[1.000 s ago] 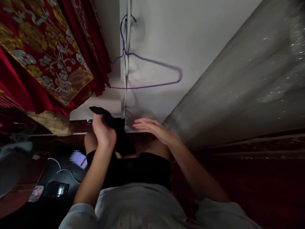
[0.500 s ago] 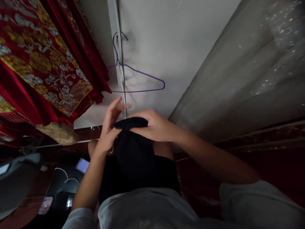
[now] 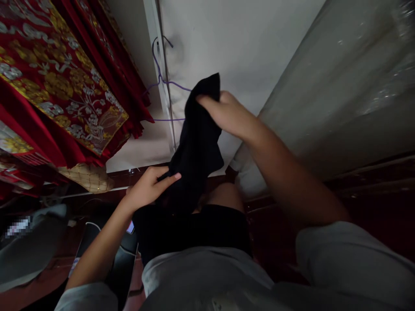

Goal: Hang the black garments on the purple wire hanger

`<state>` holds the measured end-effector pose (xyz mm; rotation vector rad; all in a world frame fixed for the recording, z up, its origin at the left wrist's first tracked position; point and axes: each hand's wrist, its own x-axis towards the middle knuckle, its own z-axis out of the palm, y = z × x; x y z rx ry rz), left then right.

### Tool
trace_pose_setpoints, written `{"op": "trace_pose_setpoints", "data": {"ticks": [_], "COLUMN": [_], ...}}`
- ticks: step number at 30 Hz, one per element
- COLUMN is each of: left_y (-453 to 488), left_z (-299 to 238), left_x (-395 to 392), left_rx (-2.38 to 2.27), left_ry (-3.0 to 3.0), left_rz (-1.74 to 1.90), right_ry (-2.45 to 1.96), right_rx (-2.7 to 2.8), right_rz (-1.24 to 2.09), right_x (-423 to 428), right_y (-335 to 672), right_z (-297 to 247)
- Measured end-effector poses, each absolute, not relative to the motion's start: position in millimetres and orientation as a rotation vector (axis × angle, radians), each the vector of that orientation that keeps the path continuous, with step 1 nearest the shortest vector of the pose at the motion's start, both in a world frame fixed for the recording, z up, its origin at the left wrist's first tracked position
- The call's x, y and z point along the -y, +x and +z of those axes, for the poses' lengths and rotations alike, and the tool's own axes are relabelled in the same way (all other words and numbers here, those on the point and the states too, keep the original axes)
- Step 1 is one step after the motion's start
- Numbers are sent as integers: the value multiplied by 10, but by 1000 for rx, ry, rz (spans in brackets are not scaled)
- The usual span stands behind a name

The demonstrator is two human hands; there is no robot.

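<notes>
A dark black cloth garment (image 3: 197,142) hangs stretched between my two hands in front of my knees; its exact kind does not show. My right hand (image 3: 223,112) grips its upper edge, the thumb on the near side and the other fingers hidden behind the cloth. Lower down, my left hand (image 3: 151,185) pinches the garment's left side, thumb lying over it. Behind the cloth a thin purple hanger (image 3: 158,80) hangs on a pale metal strip (image 3: 164,56), its right part covered by the garment.
Red embroidered costumes (image 3: 68,82) hang at the upper left. A plastic-covered bulky thing (image 3: 308,116) leans along the right. At the lower left are a phone (image 3: 130,227), partly hidden by my forearm, a white cable (image 3: 94,224), and a grey cloth shape (image 3: 35,250).
My right hand has risen with the garment's upper edge, stretching the cloth up across the hanger. My left hand has moved down and now holds the garment's lower left side.
</notes>
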<state>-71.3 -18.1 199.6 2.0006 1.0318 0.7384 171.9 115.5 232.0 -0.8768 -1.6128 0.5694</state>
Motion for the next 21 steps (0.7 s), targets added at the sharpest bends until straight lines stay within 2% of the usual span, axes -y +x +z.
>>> {"op": "trace_pose_setpoints", "data": {"ticks": [5, 9, 14, 16, 18, 21], "left_y": [-692, -842, -1221, -1372, -1505, -1627], "left_z": [2257, 2230, 1971, 1957, 2014, 2165], "left_x": [313, 294, 7, -174, -364, -631], "left_rx": [-1079, -1321, -1705, -1860, -1958, -2009], "left_ry": [2157, 2310, 2486, 2574, 2650, 2633], "left_rz": [882, 592, 177, 126, 300, 749], "right_ry": [-971, -1294, -1162, -1227, -1283, -1272], "right_rx": [1653, 1618, 1557, 1610, 1645, 1673], "right_rz": [616, 568, 447, 422, 367, 350], "right_x": [-1626, -1898, -1851, -1768, -1704, -1666], "right_y": [1301, 1488, 2074, 2146, 2137, 2101], "right_z": [1845, 1716, 1901, 2010, 2084, 2112]}}
